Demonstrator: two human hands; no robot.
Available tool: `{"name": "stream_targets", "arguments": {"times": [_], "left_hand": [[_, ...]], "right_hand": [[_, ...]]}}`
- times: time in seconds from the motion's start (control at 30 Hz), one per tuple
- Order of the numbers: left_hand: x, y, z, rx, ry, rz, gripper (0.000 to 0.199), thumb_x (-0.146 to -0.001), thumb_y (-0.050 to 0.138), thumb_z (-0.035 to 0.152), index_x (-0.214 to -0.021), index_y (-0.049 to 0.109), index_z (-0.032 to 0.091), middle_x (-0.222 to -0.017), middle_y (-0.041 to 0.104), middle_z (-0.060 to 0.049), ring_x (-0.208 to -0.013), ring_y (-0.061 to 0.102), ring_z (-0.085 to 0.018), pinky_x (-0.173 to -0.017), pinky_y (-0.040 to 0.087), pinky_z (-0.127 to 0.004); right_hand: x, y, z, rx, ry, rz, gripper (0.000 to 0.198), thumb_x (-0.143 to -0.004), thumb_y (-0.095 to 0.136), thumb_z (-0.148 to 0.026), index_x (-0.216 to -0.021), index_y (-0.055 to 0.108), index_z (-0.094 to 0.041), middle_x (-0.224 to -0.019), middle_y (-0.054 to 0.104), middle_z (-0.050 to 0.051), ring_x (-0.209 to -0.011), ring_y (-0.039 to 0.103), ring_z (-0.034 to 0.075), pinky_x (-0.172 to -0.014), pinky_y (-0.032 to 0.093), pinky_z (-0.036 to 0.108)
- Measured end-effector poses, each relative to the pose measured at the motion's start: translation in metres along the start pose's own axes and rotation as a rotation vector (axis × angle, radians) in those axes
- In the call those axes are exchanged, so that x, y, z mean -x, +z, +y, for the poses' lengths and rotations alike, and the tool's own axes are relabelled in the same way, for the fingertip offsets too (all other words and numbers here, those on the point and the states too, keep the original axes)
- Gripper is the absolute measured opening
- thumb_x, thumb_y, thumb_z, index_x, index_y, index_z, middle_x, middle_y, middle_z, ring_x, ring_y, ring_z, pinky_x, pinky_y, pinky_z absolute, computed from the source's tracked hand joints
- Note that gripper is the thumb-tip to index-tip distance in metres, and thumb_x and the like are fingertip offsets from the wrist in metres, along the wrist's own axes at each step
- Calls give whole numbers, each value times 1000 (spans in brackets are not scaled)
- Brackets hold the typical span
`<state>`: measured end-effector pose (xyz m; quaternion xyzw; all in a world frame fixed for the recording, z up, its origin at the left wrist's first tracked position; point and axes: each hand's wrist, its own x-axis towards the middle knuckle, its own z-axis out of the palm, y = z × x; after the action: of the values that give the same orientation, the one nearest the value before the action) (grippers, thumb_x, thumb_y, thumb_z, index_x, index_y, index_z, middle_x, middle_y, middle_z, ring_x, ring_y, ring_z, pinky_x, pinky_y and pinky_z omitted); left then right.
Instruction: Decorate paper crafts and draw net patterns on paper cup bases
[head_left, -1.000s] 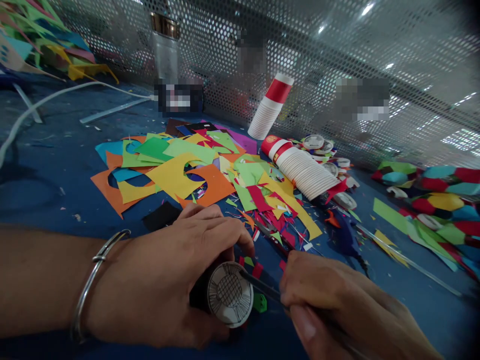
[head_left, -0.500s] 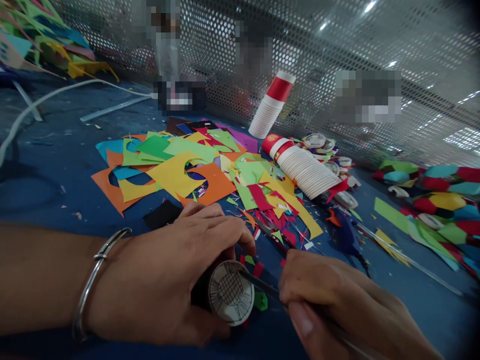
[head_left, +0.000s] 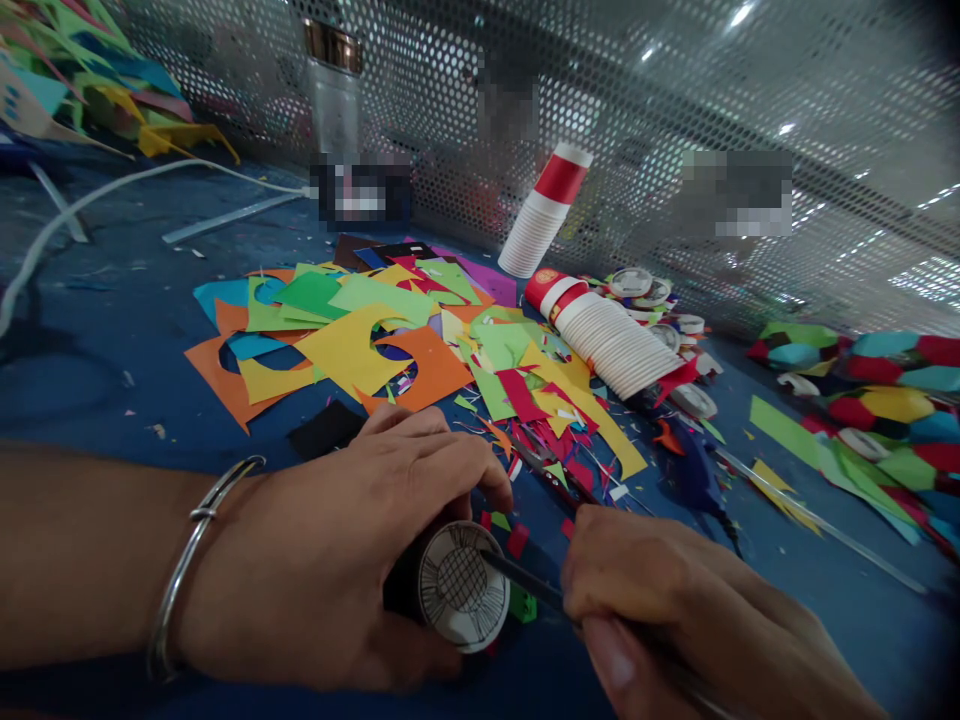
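My left hand, with a silver bangle on its wrist, is closed around a dark-sided paper cup. The cup's round white end faces me and carries black line drawing: a cross-hatched circle with petal-like shapes around it. My right hand grips a black pen, whose tip rests at the upper right of the hatched circle. The cup's far side is hidden behind my left fingers. Just beyond my right hand lie dark-handled scissors, partly covered by paper scraps.
Coloured paper offcuts spread over the blue table. Stacked paper cups lie to the right; another stack stands behind. A blue glue gun, a clear glue stick and a white cable are nearby. A perforated metal screen borders the back.
The pen tip has shifted very slightly right and down on the cup's end, along with my right hand. My left hand keeps its hold on the cup.
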<state>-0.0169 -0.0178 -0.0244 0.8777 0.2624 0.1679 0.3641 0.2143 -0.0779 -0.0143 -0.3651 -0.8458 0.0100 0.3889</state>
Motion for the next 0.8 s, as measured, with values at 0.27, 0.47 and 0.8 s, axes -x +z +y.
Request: {"name": "stream_targets", "arguments": {"times": [0.27, 0.47, 0.8], "left_hand": [[1, 0, 1, -12, 3, 3, 53, -67, 83, 25, -111, 54, 26, -110, 62, 2, -103, 59, -25, -110, 29, -52], [0, -2, 2, 11, -16, -18, 55, -64, 86, 30, -109, 55, 26, -110, 63, 2, -104, 59, -27, -113, 26, -55], [-2, -1, 0, -12, 41, -1, 53, -64, 88, 35, -107, 58, 25, -109, 66, 1, -103, 60, -26, -111, 30, -50]], "right_hand": [[1, 2, 0, 38, -16, 27, 19, -77, 51, -7, -82, 58, -24, -59, 63, -4, -44, 59, 12, -44, 47, 27], [3, 0, 3, -22, -5, -27, 20, -75, 51, -7, -83, 56, -25, -61, 64, -5, -45, 61, 11, -44, 48, 25], [0, -2, -3, 60, 35, 3, 20, -78, 49, -7, -83, 56, -25, -63, 66, -6, -46, 61, 11, -45, 44, 29]]}}
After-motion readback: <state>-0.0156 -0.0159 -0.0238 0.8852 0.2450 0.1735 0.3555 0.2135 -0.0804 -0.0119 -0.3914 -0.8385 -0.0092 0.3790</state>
